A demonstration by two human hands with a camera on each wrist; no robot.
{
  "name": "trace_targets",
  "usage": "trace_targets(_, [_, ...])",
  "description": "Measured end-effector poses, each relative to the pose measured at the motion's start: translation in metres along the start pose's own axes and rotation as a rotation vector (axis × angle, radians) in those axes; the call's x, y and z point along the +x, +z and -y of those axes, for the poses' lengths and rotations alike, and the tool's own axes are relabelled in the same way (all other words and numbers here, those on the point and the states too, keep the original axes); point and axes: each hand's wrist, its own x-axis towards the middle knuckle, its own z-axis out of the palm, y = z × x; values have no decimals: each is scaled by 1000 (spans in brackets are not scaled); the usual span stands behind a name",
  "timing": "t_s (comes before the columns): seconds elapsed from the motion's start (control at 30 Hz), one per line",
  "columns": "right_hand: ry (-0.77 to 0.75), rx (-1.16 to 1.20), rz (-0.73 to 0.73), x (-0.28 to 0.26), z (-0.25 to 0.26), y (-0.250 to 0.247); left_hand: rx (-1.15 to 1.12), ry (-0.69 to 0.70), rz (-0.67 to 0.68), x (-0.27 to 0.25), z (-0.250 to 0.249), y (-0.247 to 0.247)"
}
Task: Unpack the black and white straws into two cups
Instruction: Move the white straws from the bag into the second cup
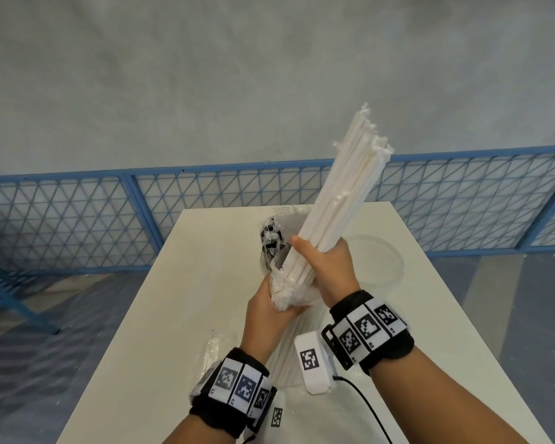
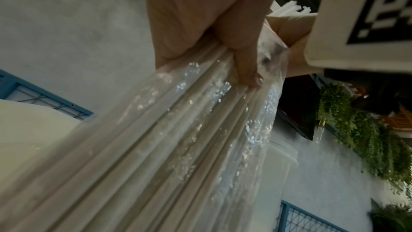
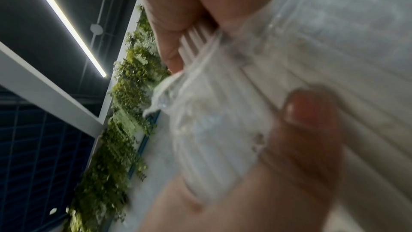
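Note:
My right hand (image 1: pixel 326 261) grips a thick bundle of white straws (image 1: pixel 343 187) that slants up and to the right above the white table (image 1: pixel 173 315). Just below it my left hand (image 1: pixel 279 310) clutches the mouth of the clear plastic bag (image 1: pixel 297 293) around the straws' lower part. In the left wrist view my fingers (image 2: pixel 236 55) pinch the bag (image 2: pixel 178 130), with white straws still inside it running down. The right wrist view shows fingers (image 3: pixel 176 29) wrapped round the straws (image 3: pixel 312 70), blurred. Behind my hands a cup holds black straws (image 1: pixel 269 240) in crumpled wrapping. A clear cup (image 1: pixel 378 261) stands at the right.
A loose clear wrapper (image 1: pixel 212 347) lies on the table near my left wrist. A blue mesh fence (image 1: pixel 77 219) runs behind the table's far edge. The table's left and right edges drop to the floor.

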Motion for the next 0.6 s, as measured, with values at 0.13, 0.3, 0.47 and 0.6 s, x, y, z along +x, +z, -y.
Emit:
trace_targets(0.13, [15,143,-108,15,17,-7,12,2,4,2,8,-2])
trace_targets(0.3, [87,327,-220,30,35,-20,-47,-16,-22,2,10,-3])
trace_targets(0.47, [147,471,-251,38,40,-36,-93,-15,-10,0,5,-1])
trace_targets(0.6, [198,467,-240,40,38,-43,-112,-28,-15,0,6,0])
